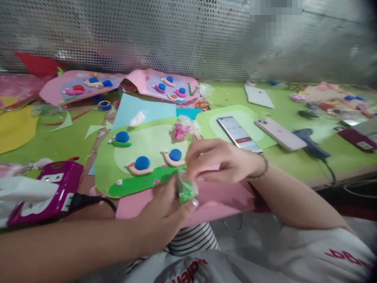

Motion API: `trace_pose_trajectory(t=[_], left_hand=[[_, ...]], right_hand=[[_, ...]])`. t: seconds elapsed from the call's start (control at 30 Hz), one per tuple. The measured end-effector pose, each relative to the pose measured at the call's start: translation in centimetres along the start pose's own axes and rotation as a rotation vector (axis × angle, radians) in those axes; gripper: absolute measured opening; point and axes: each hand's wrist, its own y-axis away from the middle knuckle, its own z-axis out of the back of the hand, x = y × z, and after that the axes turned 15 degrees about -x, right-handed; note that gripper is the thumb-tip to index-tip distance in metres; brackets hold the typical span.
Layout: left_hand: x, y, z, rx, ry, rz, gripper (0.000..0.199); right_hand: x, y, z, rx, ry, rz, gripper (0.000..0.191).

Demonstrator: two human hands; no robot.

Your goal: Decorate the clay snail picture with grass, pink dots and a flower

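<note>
A small clear plastic bag with green modelling clay (187, 191) is gripped low by my left hand (165, 214), its thumb along the near side. My right hand (213, 159) pinches at the bag's upper end, the fingertips closed on the plastic. Beyond them lies a green paper sheet (103, 173) bearing snail figures with blue shells, such as a clay snail (142, 163) near the middle. A dark green clay strip (132, 186) with small pink bits runs along its near edge. Pink paper (135, 210) lies under my hands.
Right of my hands rest a lit phone (238, 133), a pale phone (279, 133) and a glue gun (310, 143). A purple power strip (63, 186) with plugs stands at left. Pink sheets with snails (165, 74) lean at the back by a perforated metal panel (147, 35).
</note>
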Motion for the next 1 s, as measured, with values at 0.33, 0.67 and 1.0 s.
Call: trace_pose_trajectory(t=[0.33, 0.67, 1.0], left_hand=[[-0.2, -0.4, -0.2, -0.004, 0.089, 0.076, 0.028], [0.2, -0.5, -0.2, 0.011, 0.104, 0.086, 0.028], [-0.3, -0.7, -0.4, 0.022, 0.095, 0.125, 0.019]], right_hand=[[-0.2, 0.2, -0.6, 0.085, 0.032, 0.006, 0.019], [-1.0, 0.4, -1.1, 0.144, 0.118, -0.088, 0.016], [-1.0, 0.4, -1.4, 0.129, 0.128, -0.022, 0.017]])
